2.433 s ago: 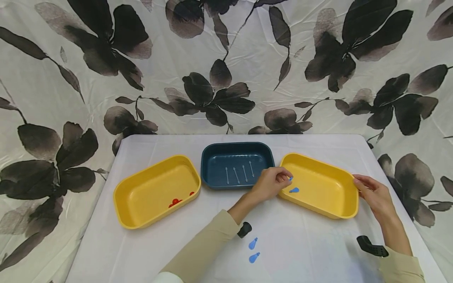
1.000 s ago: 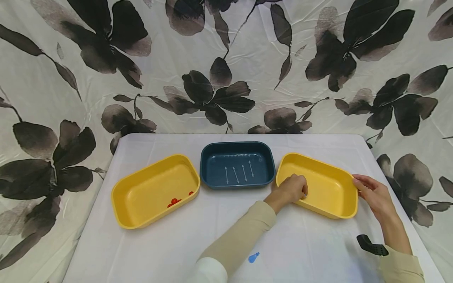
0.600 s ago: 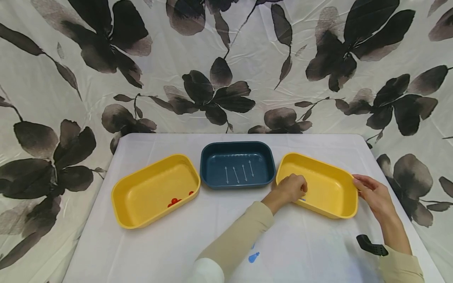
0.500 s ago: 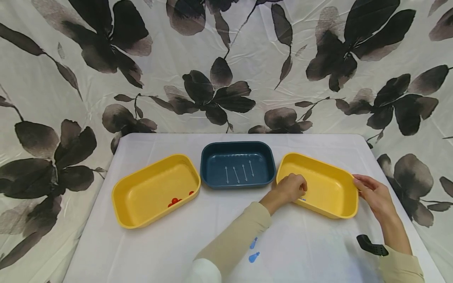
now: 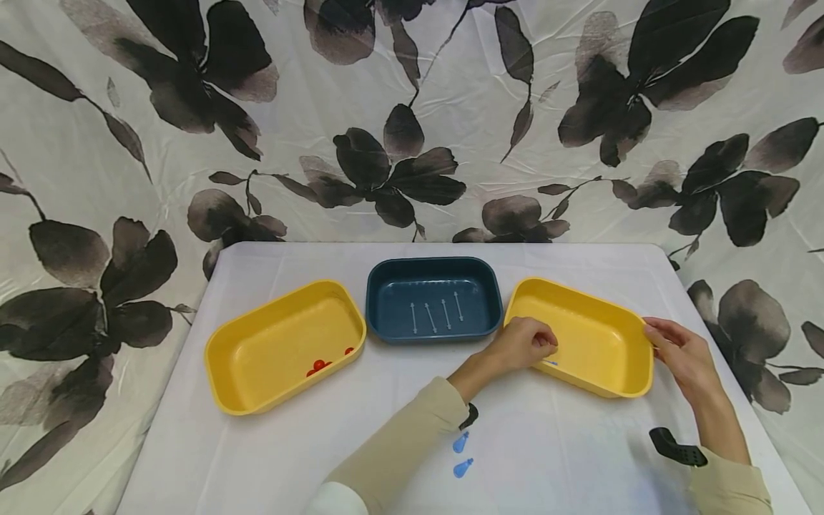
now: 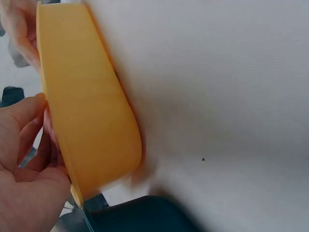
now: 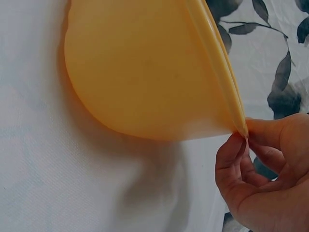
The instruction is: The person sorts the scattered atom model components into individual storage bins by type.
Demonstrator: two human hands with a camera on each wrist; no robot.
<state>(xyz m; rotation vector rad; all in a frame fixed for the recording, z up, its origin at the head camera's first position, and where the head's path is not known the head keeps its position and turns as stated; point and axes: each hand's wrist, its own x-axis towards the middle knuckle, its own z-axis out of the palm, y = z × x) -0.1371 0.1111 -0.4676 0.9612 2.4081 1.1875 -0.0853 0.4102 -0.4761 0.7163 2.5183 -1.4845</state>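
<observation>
My right hand [image 5: 684, 357] pinches the right-end rim of the right yellow tray [image 5: 601, 336]; the right wrist view shows thumb and fingers on that rim. My left hand [image 5: 523, 342] is at the tray's left end, fingers bent over the near rim. In the left wrist view the left fingertips are hidden behind the tray wall [image 6: 91, 96], so whether they hold anything does not show. A sliver of a blue piece [image 5: 551, 363] shows inside the tray beside them. Two small blue drop-shaped pieces, an upper one [image 5: 460, 443] and a lower one [image 5: 463, 468], lie on the white tablecloth.
A dark blue tray [image 5: 434, 268] stands at the back middle, with several thin grey double-ended pieces [image 5: 429, 318] in it. Another yellow tray [image 5: 257, 343] is at the left, holding several red round pieces [image 5: 319, 365]. A floral cloth [image 5: 386, 143] hangs behind the table.
My left hand went from above the right yellow tray, pinching a blue piece, down into it, and has since drawn slightly back. The left forearm uncovers the upper blue piece. My right hand stays put.
</observation>
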